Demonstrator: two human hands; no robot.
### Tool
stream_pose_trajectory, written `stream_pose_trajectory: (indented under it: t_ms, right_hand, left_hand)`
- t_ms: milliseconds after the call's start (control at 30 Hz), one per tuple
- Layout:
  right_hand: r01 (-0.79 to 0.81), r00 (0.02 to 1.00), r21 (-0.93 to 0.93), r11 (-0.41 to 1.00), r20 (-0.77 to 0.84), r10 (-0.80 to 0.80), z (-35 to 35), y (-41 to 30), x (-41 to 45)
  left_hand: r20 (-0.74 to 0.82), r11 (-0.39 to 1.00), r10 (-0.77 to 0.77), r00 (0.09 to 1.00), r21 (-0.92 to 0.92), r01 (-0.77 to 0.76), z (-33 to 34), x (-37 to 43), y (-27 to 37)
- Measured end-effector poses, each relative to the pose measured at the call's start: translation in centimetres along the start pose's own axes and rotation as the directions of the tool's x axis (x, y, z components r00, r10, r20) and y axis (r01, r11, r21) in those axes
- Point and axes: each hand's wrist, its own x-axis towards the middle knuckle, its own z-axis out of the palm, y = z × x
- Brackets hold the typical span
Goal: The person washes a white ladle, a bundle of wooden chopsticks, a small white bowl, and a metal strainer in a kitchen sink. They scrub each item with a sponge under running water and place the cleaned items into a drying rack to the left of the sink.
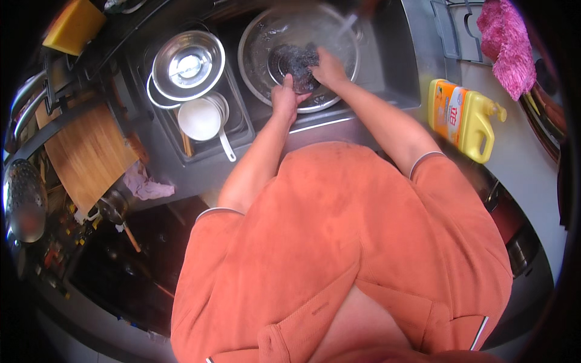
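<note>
A wide metal basin [254, 86] sits in the sink, with water in it. Inside it is a dark round vessel [283, 61], blurred by water and motion, so its exact kind is unclear. My left hand [287, 99] grips the vessel's near rim, thumb on top. At the vessel's right side, my right hand [330, 70] has its fingertips on a dark bunched scrubber [311, 51], whose material I cannot make out. A stream of water [347, 25] comes down into the basin from the upper right.
Left of the basin, a drainer tray [243, 120] holds a shiny steel bowl [163, 68], stacked white ladles [199, 119] and chopsticks [185, 140]. A yellow detergent jug [474, 118] stands right. A wooden cutting board [91, 156], pink cloth [147, 183] and yellow sponge [75, 27] are left.
</note>
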Motion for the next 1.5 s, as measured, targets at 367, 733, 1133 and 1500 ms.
stream_pose_trajectory:
  t_ms: [367, 733, 1133, 1500]
  right_hand:
    - [-0.189, 0.957, 0.07, 0.979, 0.236, 0.168, 2.7, -0.9, -2.2]
    - [-0.234, 0.969, 0.331, 0.914, -0.003, 0.249, -2.9, -1.0, -1.6]
    - [0.093, 0.984, 0.089, 0.992, 0.146, -0.105, -0.7, -4.1, -4.4]
    - [0.234, 0.932, 0.209, 0.95, 0.229, -0.28, -0.5, -0.9, -4.5]
  left_hand:
    - [-0.125, 0.995, -0.095, 0.988, -0.023, 0.093, 1.0, 6.4, -0.2]
    - [-0.041, 0.981, 0.034, 0.999, -0.19, -0.042, -1.3, 1.0, 4.1]
    - [-0.18, 0.984, 0.176, 0.968, 0.002, -0.179, -0.9, -0.5, 0.6]
    - [-0.105, 0.993, 0.117, 0.988, -0.009, -0.119, -1.2, -1.1, 0.5]
